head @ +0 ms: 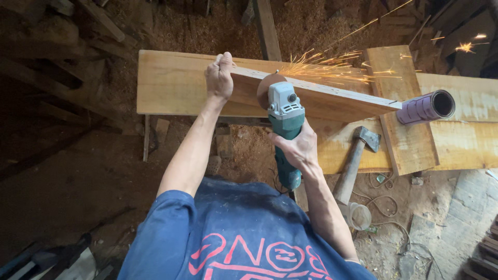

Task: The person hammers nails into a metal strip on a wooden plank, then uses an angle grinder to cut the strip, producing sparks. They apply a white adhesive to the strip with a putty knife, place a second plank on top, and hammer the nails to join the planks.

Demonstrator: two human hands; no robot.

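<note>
My left hand (219,76) grips the top edge of a long wooden plank (332,98) that stands on its edge and runs to the right. My right hand (296,148) holds a green angle grinder (285,122) by its body. Its brown disc (267,89) presses on the plank's face, and orange sparks (332,67) fly off to the right. The plank rests across a wide wooden bench board (171,88).
A hatchet (357,155) lies on the boards to the right, beside a purple roll of abrasive paper (426,107). Another board (402,114) lies crosswise. Sawdust covers the floor, with loose cable (386,207) and a clear plastic cup (359,215) lower right.
</note>
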